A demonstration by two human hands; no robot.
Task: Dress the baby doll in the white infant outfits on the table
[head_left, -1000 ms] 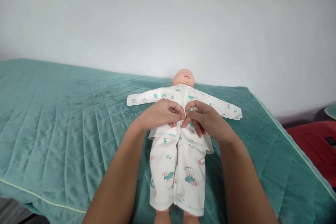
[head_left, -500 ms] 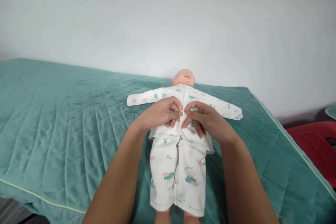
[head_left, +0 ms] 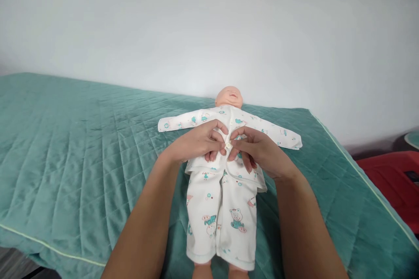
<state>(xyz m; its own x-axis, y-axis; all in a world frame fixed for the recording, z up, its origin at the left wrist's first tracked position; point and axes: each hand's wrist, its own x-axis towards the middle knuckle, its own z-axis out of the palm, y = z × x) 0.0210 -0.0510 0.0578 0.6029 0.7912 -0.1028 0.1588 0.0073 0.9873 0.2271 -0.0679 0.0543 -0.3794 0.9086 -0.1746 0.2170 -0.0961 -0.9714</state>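
Observation:
A baby doll (head_left: 229,96) lies on its back, head away from me, in a white printed shirt (head_left: 225,115) and matching trousers (head_left: 203,222). Both sleeves spread out sideways. At the middle of the shirt front, a small pale button (head_left: 228,144) shows between my fingertips. My left hand (head_left: 204,141) is closed, pinching the shirt's front edge on the button's left side. From the right, my right hand (head_left: 253,147) pinches the opposite front edge with thumb and index finger, its other fingers curled loosely below. Parts of the shirt front are hidden behind my hands.
A green quilted cover (head_left: 88,152) with pale piping lies under the doll. Behind it rises a white wall (head_left: 196,39). Beyond the right edge stands a red object (head_left: 389,178), partly cut off by the frame.
My left thumb has shifted slightly down, and its index finger has lifted a little away from it. The button now shows more plainly between the hands. The doll lies as before.

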